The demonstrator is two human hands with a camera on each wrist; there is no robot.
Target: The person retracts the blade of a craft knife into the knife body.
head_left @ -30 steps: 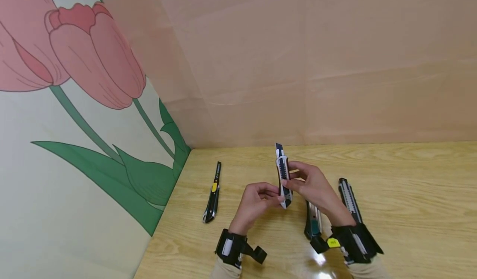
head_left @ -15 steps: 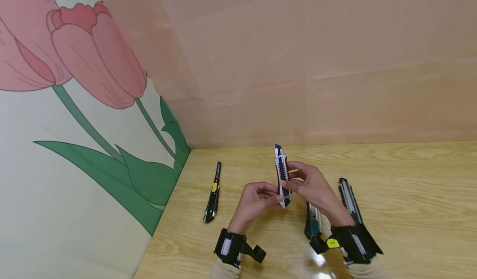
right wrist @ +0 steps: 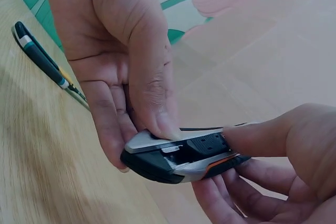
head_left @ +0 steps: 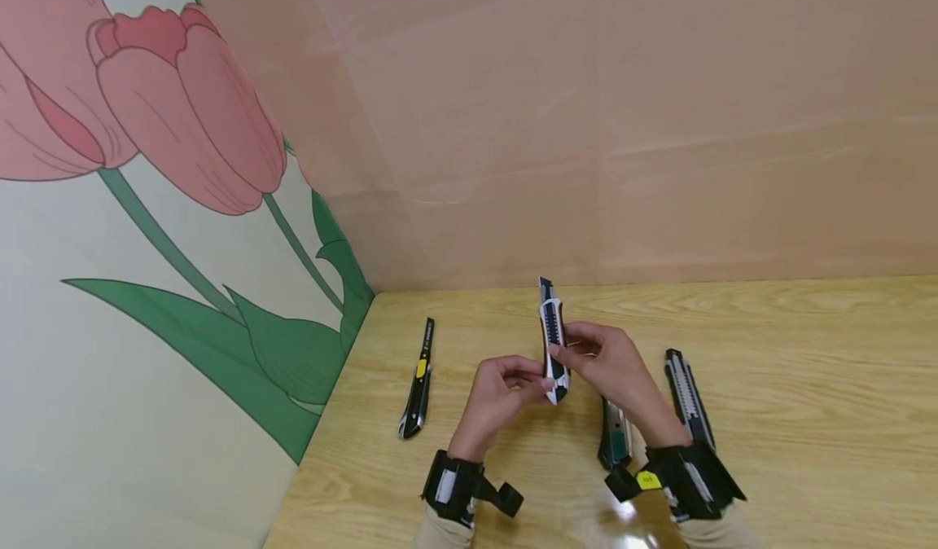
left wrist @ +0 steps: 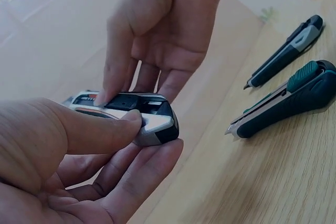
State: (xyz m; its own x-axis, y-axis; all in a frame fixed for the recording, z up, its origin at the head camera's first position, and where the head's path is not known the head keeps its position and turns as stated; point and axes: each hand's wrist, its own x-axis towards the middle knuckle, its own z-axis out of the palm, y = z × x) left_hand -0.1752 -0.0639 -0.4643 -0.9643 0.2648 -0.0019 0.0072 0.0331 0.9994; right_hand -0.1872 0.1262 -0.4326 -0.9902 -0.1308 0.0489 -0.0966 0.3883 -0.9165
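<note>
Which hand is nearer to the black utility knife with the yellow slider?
Left: the left hand is to the right of the black utility knife, apart from it; the right hand is farther right.

1. My fingers (left wrist: 146,176) cover part of the silver cutter (head_left: 553,321).
2. My right wrist strap (head_left: 692,480) hides the near end of the grey cutter (head_left: 688,398).
3. The left wrist view crops the green cutter (left wrist: 287,106).
</note>
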